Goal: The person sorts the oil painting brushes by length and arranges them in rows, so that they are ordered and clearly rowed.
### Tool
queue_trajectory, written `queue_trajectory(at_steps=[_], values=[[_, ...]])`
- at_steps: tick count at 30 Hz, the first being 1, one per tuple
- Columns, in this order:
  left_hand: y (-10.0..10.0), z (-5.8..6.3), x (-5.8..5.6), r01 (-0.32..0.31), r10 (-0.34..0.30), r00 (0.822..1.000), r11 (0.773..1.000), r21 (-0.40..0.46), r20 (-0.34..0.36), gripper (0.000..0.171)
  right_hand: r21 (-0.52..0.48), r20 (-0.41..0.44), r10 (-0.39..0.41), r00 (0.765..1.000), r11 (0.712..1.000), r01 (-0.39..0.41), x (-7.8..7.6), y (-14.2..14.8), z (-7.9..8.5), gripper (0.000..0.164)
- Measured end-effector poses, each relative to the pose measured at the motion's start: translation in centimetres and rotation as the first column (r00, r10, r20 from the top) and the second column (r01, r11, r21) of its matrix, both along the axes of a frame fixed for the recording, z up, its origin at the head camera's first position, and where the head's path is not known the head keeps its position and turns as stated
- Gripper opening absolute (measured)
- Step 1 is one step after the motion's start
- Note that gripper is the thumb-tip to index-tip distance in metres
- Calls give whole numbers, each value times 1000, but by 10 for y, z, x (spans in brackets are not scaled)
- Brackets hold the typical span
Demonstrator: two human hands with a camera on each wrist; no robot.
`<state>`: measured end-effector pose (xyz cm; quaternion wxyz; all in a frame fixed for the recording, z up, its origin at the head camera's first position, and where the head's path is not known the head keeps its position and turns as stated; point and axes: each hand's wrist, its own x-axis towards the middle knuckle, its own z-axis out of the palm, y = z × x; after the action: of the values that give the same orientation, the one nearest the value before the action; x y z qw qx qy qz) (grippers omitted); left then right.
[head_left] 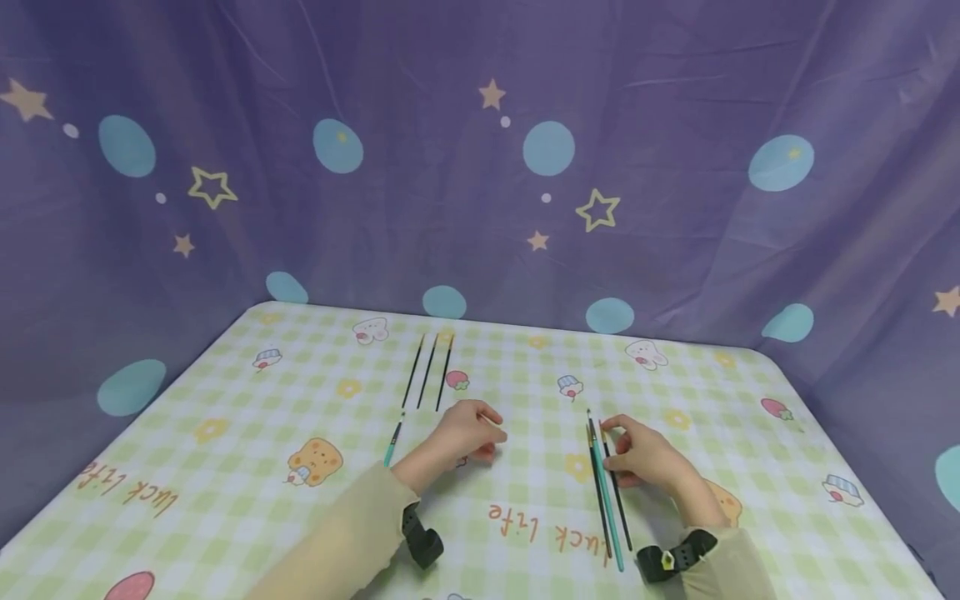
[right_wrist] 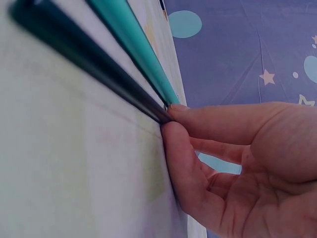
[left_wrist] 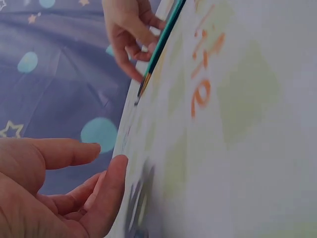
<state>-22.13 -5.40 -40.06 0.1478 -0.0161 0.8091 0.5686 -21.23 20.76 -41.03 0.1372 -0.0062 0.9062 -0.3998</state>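
Note:
My right hand (head_left: 641, 457) pinches a slim dark paintbrush (head_left: 622, 514) between thumb and fingertip, low over the table. Just left of it lie a teal paintbrush (head_left: 611, 517) and another dark paintbrush (head_left: 599, 496), close together and roughly parallel. In the right wrist view, the pinched brush's dark handle (right_wrist: 94, 62) runs beside the teal one. My left hand (head_left: 467, 433) hovers over the middle of the table, fingers loosely bent and thumb apart, holding nothing. Near its forearm lies a teal-handled paintbrush (head_left: 393, 444), its lower end hidden by the sleeve.
Three thin dark paintbrushes, among them the middle one (head_left: 428, 371), lie side by side toward the back left. The table (head_left: 285, 408) wears a green checked cloth with printed pictures. A purple curtain (head_left: 450, 225) hangs along its back edge. Each wrist carries a black strap.

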Motion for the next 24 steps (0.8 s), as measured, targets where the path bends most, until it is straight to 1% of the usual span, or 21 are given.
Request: queue_trajectory(at_steps=[3, 11, 18, 24], values=[[16, -1, -2, 2, -2, 1000, 1000, 27, -3, 26, -7, 1, 1, 1000, 1000, -1, 0, 0, 0, 50], [58, -6, -1, 31, -33, 999, 992, 119, 15, 23, -15, -2, -6, 1000, 1000, 6, -1, 1, -2, 51], [85, -12, 1, 51, -53, 999, 990, 130, 11, 23, -11, -4, 0, 1000, 1000, 0, 1, 2, -2, 50], [99, -18, 3, 91, -88, 996, 988, 125, -32, 24, -29, -2, -2, 1000, 1000, 2, 0, 2, -2, 50]])
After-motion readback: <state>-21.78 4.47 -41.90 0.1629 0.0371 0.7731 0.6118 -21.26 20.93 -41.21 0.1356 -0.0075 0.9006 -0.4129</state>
